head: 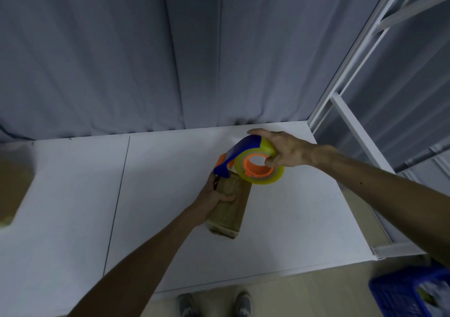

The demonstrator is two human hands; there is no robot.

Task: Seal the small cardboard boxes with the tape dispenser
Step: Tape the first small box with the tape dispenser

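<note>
L hand (215,198) grips 1 box (230,215), prob. taped | R hand (286,151) grips 1 tape dispenser (241,149)

Both forearms (146,255) are bare, tendons and veins stand out on the back of the right hand (286,149), and the feet wear grey trainers (187,305).
</note>
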